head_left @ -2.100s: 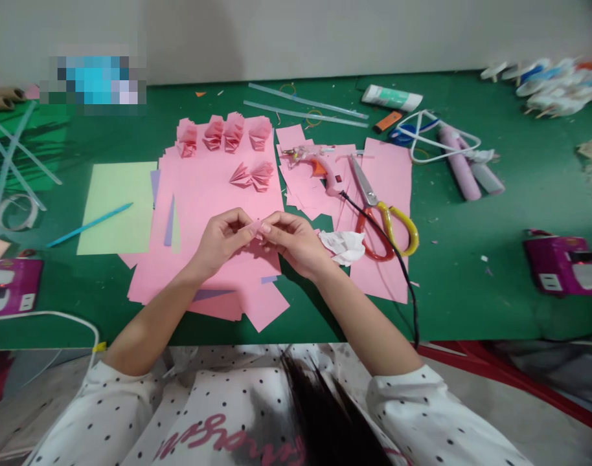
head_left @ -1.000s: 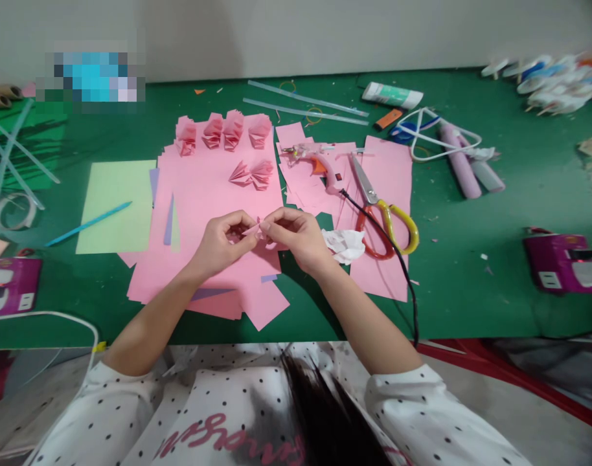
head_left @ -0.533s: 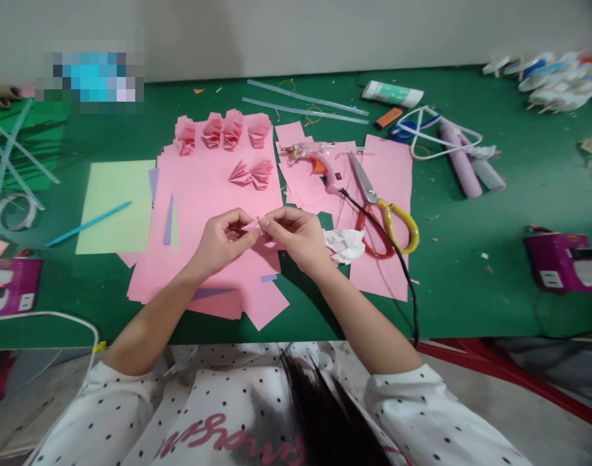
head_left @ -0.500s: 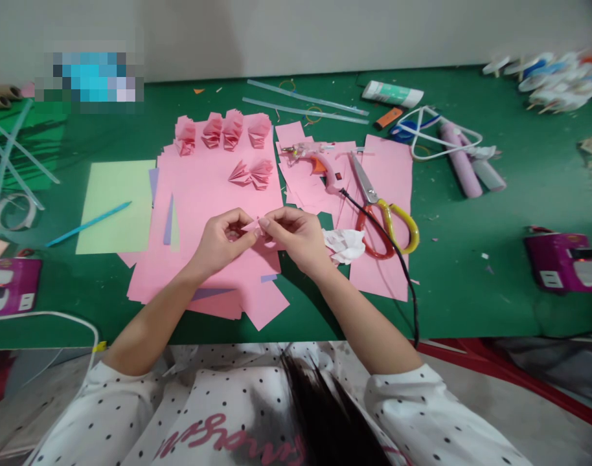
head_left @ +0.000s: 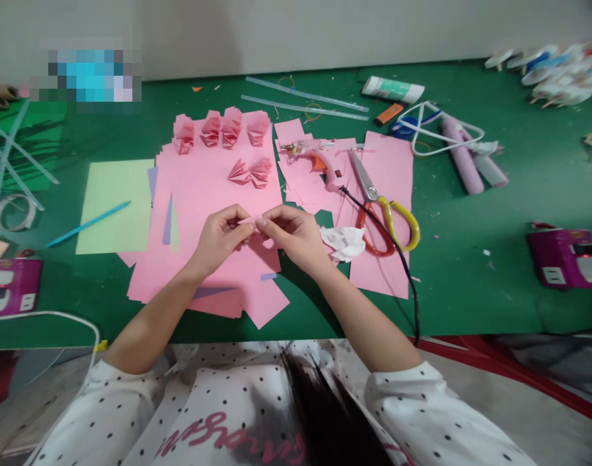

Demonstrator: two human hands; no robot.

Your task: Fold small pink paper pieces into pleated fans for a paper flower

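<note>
Between my two hands is a small folded piece of pink paper (head_left: 249,221), pinched at both ends over a stack of pink sheets (head_left: 203,213). My left hand (head_left: 221,238) grips its left side with thumb and fingers closed. My right hand (head_left: 292,234) pinches its right side, thumb on top. Most of the piece is covered by the fingers. Just beyond lies a pleated pink paper fan piece (head_left: 250,173). Several more pleated pink pieces (head_left: 232,128) stand in a row along the stack's far edge.
To the right lie a pink glue gun (head_left: 325,162), scissors (head_left: 386,220) with red and yellow handles, and crumpled white paper (head_left: 344,243). A blue pencil (head_left: 89,223) rests on pale green paper (head_left: 114,188) at left. Clear glue sticks (head_left: 306,107) and a white-green tube (head_left: 393,89) lie behind.
The folded paper has tilted a little and lies flatter between my fingertips. Both hands stay in nearly the same place, and the view has shifted slightly.
</note>
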